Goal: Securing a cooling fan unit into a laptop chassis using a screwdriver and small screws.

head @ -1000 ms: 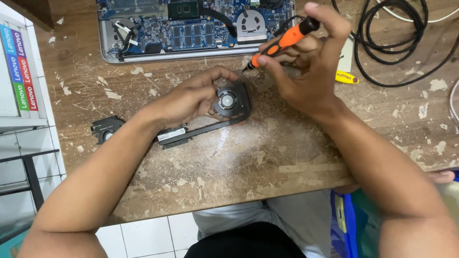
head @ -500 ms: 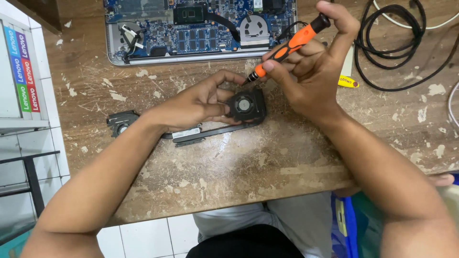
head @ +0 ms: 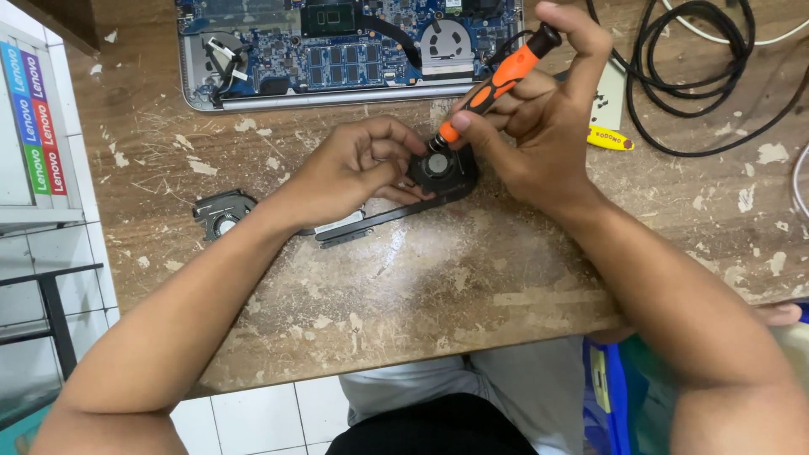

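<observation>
My left hand (head: 354, 173) pins the fan (head: 440, 171); my right hand (head: 539, 118) grips the screwdriver (head: 497, 80), tip on the fan, just below the laptop (head: 253, 50).

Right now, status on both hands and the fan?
Left hand steadying black fan on table. Right hand gripping orange screwdriver, tip at fan. Nothing in the way.

Lighting: bright, even, from overhead. Shadows: soft and short beneath both forearms on the tabletop (head: 438, 295). Glare: none, only a pale sheen on worn wood. Focus: sharp centrally, slight softening at frame edges.
</observation>
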